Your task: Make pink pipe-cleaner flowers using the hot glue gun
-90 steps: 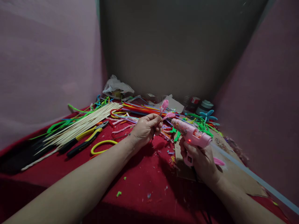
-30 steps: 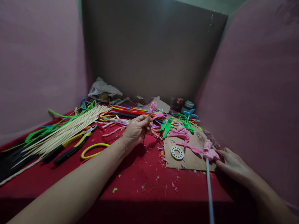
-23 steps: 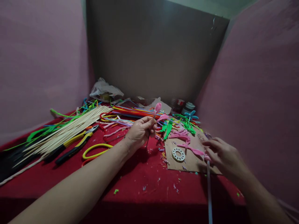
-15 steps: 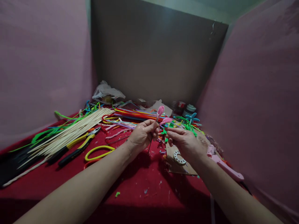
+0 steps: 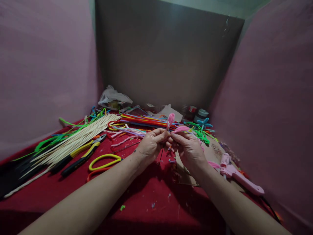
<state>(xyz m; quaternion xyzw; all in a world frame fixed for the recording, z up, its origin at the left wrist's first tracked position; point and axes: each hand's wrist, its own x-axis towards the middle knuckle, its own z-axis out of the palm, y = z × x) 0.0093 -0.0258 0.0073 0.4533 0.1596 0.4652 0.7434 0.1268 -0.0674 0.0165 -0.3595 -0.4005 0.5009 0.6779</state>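
My left hand (image 5: 151, 145) pinches a thin dark wire stem with a pink pipe-cleaner petal (image 5: 170, 119) sticking up from its fingertips. My right hand (image 5: 189, 148) meets it from the right, fingers closed on a second pink petal (image 5: 181, 129) held against the same stem. Both hands hover over the red cloth (image 5: 137, 199) at the centre. The pink glue gun (image 5: 234, 173) lies on the cloth to the right, apart from my right hand.
Bamboo skewers (image 5: 78, 140) and yellow-handled pliers (image 5: 80, 155) lie left, beside a yellow loop (image 5: 105, 160). Coloured pipe cleaners (image 5: 144, 120) pile up behind the hands. A cardboard sheet (image 5: 215, 151), green scraps (image 5: 201, 133), small jars (image 5: 201, 114) and a plastic bag (image 5: 113, 96) stand nearby.
My right hand set the glue gun down at the right, picked up a pink petal from the cardboard and brought it to the stem in my left hand.
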